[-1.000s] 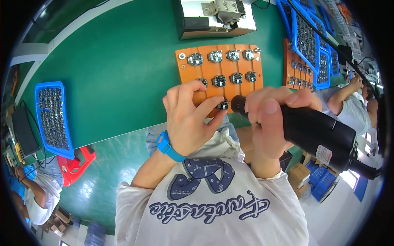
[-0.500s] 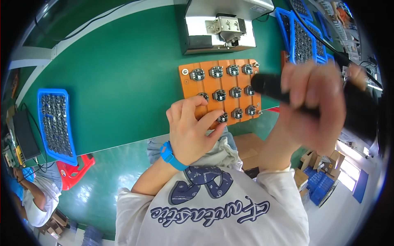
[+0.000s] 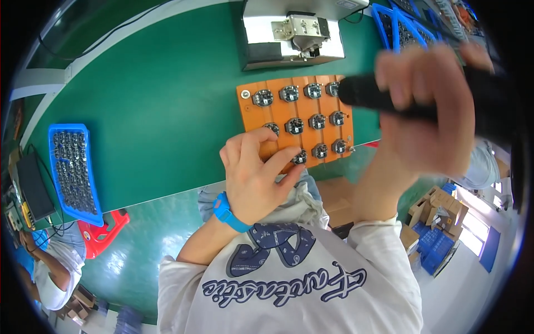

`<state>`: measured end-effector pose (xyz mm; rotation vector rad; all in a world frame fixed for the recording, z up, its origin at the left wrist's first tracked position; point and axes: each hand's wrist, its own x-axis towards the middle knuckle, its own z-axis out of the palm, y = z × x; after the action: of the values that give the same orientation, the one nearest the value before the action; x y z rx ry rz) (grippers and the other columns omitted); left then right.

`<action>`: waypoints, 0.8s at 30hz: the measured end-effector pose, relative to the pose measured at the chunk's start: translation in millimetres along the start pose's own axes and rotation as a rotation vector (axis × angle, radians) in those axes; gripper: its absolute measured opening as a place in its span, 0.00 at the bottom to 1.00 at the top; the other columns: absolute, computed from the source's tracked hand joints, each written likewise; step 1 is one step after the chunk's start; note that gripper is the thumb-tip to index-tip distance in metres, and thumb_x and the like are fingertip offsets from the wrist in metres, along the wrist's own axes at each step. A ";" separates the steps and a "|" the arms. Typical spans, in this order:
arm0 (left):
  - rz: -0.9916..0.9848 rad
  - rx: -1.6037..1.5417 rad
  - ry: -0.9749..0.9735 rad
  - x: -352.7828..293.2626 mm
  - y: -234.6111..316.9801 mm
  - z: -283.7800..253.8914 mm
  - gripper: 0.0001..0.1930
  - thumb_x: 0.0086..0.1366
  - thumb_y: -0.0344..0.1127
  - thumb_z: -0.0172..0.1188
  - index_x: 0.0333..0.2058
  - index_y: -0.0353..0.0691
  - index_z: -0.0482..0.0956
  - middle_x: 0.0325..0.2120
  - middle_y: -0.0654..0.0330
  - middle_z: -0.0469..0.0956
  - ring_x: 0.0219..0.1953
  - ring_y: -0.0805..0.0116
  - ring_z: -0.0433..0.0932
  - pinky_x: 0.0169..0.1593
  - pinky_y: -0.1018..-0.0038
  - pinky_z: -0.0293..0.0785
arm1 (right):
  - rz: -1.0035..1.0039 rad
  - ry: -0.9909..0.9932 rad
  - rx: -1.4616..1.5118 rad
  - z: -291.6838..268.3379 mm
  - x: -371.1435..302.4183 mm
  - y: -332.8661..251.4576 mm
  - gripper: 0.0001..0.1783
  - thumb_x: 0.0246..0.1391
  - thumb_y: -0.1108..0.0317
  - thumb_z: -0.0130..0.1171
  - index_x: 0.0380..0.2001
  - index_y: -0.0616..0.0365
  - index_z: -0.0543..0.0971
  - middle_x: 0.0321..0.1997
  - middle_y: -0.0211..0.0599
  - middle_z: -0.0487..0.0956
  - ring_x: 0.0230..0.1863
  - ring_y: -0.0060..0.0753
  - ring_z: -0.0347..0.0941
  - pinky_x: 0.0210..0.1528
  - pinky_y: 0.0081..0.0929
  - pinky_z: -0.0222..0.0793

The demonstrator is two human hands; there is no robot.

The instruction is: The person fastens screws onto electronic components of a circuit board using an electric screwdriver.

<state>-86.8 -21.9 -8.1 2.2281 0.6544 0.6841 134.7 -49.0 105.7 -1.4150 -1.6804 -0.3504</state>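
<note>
An orange fixture board (image 3: 307,107) carries rows of small round metal-and-black parts, one of them a part in the middle row (image 3: 294,126). My left hand (image 3: 250,172) is closed over its near left corner, fingers bent on top and thumb by the front edge. One fingertip touches a small round part (image 3: 300,157) in the nearest row; the hand covers that corner. My right hand (image 3: 425,106), blurred, is wrapped round a thick black electric screwdriver (image 3: 364,92). Its narrow end is over the board's far right part; the bit and whether it touches are hidden.
Behind the board stands a metal machine with a clamp-like bracket (image 3: 307,34). A blue tray (image 3: 94,192) of similar parts lies at the left, with more blue trays (image 3: 384,25) at the far right. A red stool (image 3: 105,236) and another person (image 3: 58,273) are at lower left.
My right hand and the electric screwdriver have moved from the middle row's right end up to the far row's right part. The board appears slightly higher and left; my left hand keeps its place on it.
</note>
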 end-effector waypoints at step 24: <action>0.058 0.159 -0.009 10.6 23.0 19.0 0.16 0.46 0.40 0.77 0.37 0.54 0.90 0.49 0.62 0.73 0.55 0.57 0.69 0.54 0.58 0.61 | 0.689 0.489 0.483 4.0 -77.5 -66.0 0.18 0.60 0.83 0.51 0.52 0.61 0.66 0.23 0.41 0.74 0.18 0.31 0.68 0.26 0.34 0.69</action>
<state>-61.3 -38.6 0.3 2.4033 0.6621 0.6711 70.4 -116.8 65.1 -1.3047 -0.7456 0.0990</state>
